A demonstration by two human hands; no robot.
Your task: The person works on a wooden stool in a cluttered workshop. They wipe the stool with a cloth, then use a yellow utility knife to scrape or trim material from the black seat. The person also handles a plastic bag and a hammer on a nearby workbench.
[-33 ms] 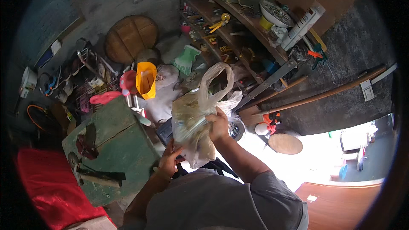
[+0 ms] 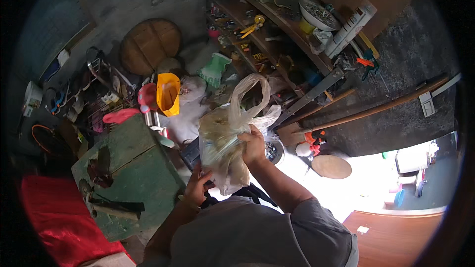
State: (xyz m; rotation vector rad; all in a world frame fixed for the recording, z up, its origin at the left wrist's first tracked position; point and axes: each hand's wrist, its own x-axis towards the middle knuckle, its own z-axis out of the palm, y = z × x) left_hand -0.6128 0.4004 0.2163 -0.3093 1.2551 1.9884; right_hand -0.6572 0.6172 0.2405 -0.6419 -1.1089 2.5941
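A translucent plastic carrier bag (image 2: 223, 155) hangs in front of my chest, its handle loops standing up at the top. Something pale and yellowish shows through the film, but its kind cannot be made out. My right hand (image 2: 254, 147) is closed on the gathered upper right side of the bag. Down at the bag's lower left edge, my left hand (image 2: 198, 188) has its fingers bent against the plastic, with the fingertips partly hidden. Behind the bag, a dark box-like thing (image 2: 190, 154) shows in part.
At left stands a green worktable (image 2: 143, 168) bearing a hammer (image 2: 116, 211), beside a red cloth (image 2: 54, 217). A yellow bag (image 2: 168, 94) and a round wooden board (image 2: 151, 44) lie ahead. Cluttered shelves (image 2: 277, 49) rise at far right, near a long wooden pole (image 2: 376, 104).
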